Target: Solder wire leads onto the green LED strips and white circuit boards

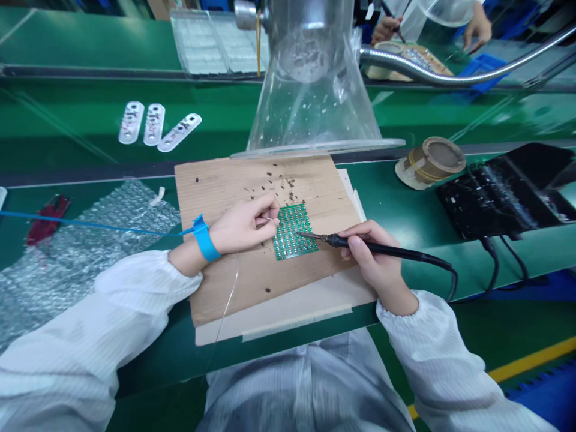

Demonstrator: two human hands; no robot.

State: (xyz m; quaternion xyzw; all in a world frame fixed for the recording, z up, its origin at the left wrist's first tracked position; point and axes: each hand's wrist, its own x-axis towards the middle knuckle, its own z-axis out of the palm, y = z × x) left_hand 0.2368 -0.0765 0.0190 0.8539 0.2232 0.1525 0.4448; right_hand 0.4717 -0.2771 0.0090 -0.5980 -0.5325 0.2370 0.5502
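A green circuit board [294,240] with rows of small pads lies on a sheet of brown cardboard [225,192]. My left hand [247,223] is at the board's left edge, thumb and fingers pinched on a thin solder wire [230,295] that trails down toward the table's front edge. A blue wrist strap [206,239] circles that wrist. From the right, my right hand [371,255] grips a soldering iron [348,242] like a pen. The iron's tip is over the upper middle of the board; I cannot tell whether it touches.
A clear fume hood [315,114] stands behind the cardboard. At right are a round tin-like container [432,162] and a black box [504,192] with cables. Bubble wrap [90,252] lies left. Several white strips [154,125] sit behind. A co-worker's hands [477,27] show at upper right.
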